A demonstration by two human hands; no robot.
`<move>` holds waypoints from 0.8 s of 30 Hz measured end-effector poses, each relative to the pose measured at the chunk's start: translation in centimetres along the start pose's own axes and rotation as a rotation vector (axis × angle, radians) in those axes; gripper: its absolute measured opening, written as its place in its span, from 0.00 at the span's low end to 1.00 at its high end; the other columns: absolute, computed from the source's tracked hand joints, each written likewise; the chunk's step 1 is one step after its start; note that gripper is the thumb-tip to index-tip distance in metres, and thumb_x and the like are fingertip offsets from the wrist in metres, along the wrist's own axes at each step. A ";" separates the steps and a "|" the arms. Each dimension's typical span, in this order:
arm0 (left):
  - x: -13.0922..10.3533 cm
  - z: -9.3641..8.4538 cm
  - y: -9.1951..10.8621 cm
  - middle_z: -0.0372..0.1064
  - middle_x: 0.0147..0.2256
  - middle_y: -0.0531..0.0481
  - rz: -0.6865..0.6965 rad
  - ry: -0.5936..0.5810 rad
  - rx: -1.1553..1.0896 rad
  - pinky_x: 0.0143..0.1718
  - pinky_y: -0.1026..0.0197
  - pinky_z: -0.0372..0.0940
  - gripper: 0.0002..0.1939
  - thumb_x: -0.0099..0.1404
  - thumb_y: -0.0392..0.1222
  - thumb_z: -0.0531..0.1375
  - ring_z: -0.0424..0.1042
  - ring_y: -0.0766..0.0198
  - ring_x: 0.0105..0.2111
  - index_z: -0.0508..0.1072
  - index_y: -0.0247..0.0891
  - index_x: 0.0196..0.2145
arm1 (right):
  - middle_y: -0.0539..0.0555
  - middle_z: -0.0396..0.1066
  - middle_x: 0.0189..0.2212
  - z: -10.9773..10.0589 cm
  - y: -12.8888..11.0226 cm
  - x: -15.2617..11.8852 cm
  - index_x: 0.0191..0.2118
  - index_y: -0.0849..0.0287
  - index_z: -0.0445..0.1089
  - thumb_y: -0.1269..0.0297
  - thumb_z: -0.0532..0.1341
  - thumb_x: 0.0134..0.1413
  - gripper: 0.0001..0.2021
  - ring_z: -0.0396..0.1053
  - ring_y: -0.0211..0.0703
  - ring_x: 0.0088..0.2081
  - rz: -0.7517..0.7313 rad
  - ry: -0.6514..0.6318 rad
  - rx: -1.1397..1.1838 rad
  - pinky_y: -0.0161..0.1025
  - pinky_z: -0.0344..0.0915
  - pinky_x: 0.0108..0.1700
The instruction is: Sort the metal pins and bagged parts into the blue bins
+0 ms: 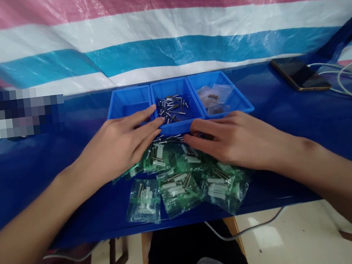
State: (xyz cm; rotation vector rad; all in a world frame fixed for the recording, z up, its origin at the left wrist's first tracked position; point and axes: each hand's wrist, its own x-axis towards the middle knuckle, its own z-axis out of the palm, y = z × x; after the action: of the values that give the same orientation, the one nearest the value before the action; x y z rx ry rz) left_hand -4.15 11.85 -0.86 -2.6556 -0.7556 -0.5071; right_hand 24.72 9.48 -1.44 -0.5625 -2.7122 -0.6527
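Observation:
My left hand lies over the front of the left blue bin, fingers stretched out and slightly apart. Its fingertips reach the near left corner of the middle blue bin, which holds a pile of loose screws. Just in front of that bin, more screws lie in a row on top of clear bags. My right hand is at the right end of this row, its fingers bent and closed downward. What they grip, if anything, is mostly hidden. Small bags of screws and white wall plugs spread below both hands.
The left bin shows a bare blue interior. In the right bin are clear bags with small contents. A phone and a white cable lie at the table's right. A striped plastic sheet hangs behind.

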 end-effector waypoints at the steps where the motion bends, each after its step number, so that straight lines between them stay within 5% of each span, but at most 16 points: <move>1: 0.0 0.0 0.0 0.75 0.62 0.34 0.004 0.003 -0.003 0.41 0.49 0.83 0.20 0.83 0.41 0.50 0.85 0.45 0.49 0.78 0.35 0.60 | 0.60 0.81 0.42 -0.2 0.1 0.0 0.47 0.65 0.77 0.81 0.51 0.72 0.17 0.73 0.39 0.26 0.030 0.024 0.019 0.40 0.56 0.25; 7: -0.1 -0.2 0.1 0.75 0.61 0.33 0.007 -0.003 -0.008 0.41 0.49 0.83 0.20 0.84 0.42 0.50 0.85 0.45 0.49 0.79 0.33 0.59 | 0.52 0.81 0.31 -1.6 -0.2 0.4 0.40 0.58 0.76 0.70 0.63 0.74 0.07 0.76 0.41 0.29 0.346 0.260 0.335 0.39 0.65 0.29; 10: -0.1 -0.2 0.0 0.74 0.62 0.33 0.006 -0.010 -0.001 0.42 0.48 0.83 0.20 0.84 0.43 0.50 0.84 0.45 0.50 0.78 0.34 0.59 | 0.48 0.74 0.21 -2.0 -0.6 0.7 0.29 0.56 0.72 0.65 0.63 0.75 0.17 0.72 0.38 0.21 0.553 0.290 0.657 0.38 0.66 0.26; 16: 0.0 -0.1 0.0 0.75 0.60 0.32 0.025 0.021 0.004 0.43 0.48 0.84 0.20 0.84 0.41 0.50 0.84 0.45 0.50 0.78 0.32 0.59 | 0.49 0.72 0.15 -0.9 -0.6 0.7 0.23 0.58 0.75 0.56 0.71 0.66 0.20 0.67 0.35 0.12 0.854 0.096 1.592 0.31 0.55 0.13; 19: 0.0 -0.1 0.1 0.75 0.60 0.33 0.025 0.022 0.011 0.45 0.50 0.83 0.20 0.84 0.41 0.50 0.84 0.47 0.51 0.79 0.33 0.58 | 0.51 0.78 0.22 -0.5 -0.4 1.1 0.24 0.58 0.78 0.54 0.71 0.66 0.20 0.74 0.35 0.18 0.901 0.290 1.780 0.28 0.60 0.14; 22: 0.1 -0.1 0.1 0.76 0.60 0.33 0.017 0.009 0.006 0.46 0.51 0.83 0.21 0.84 0.42 0.49 0.84 0.47 0.51 0.79 0.34 0.58 | 0.56 0.86 0.40 -1.2 -0.3 1.6 0.35 0.57 0.84 0.49 0.65 0.72 0.19 0.85 0.43 0.40 0.763 0.540 1.881 0.29 0.77 0.29; 24: 0.1 -0.2 0.2 0.76 0.60 0.34 0.000 0.000 0.000 0.45 0.49 0.83 0.21 0.84 0.43 0.49 0.85 0.46 0.48 0.79 0.35 0.59 | 0.54 0.85 0.48 -2.0 -0.2 1.6 0.43 0.56 0.85 0.48 0.60 0.75 0.20 0.83 0.45 0.51 0.702 0.573 1.868 0.33 0.82 0.39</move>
State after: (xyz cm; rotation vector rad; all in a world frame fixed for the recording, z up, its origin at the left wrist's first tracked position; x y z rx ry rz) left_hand -4.01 11.63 -0.65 -2.6557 -0.7559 -0.5076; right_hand 23.63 8.84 0.72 -0.4939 -1.3507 1.4691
